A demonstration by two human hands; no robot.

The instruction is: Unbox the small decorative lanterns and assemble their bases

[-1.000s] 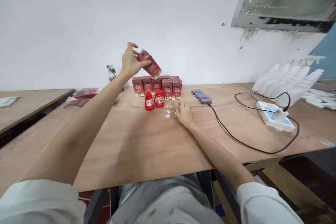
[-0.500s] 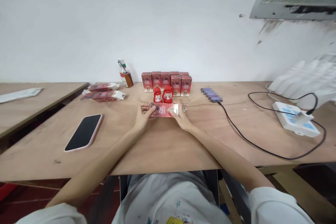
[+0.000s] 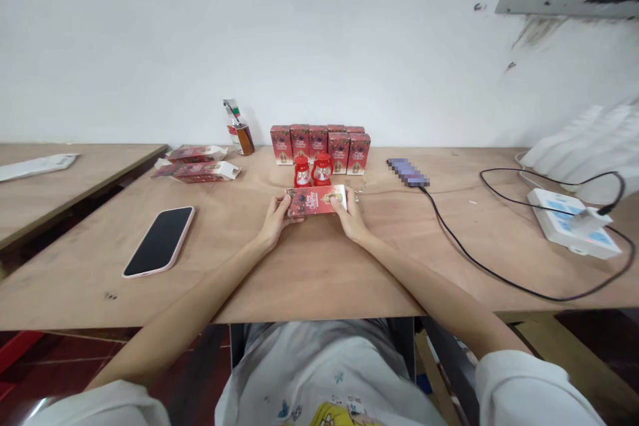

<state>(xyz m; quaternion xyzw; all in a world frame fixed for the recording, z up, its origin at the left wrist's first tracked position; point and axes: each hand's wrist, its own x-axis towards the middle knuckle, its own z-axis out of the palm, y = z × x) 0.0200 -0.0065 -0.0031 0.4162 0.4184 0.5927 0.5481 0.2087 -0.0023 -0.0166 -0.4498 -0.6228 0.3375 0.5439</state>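
The left hand [image 3: 276, 219] and right hand [image 3: 351, 218], half closed, hold one red box [image 3: 313, 202]; similar boxes [image 3: 318, 140] stand near the far edge of the surface [image 3: 319, 279].

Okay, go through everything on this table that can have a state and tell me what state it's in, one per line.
Held box: flat, gripped at its ends by left hand and right hand
Red lanterns: upright, side by side
Boxes by the wall: standing
Boxes at left: lying down
Pink-edged phone: screen dark
Blurred device: lying flat, cable attached
Power strip: plug inserted
Bottle: upright
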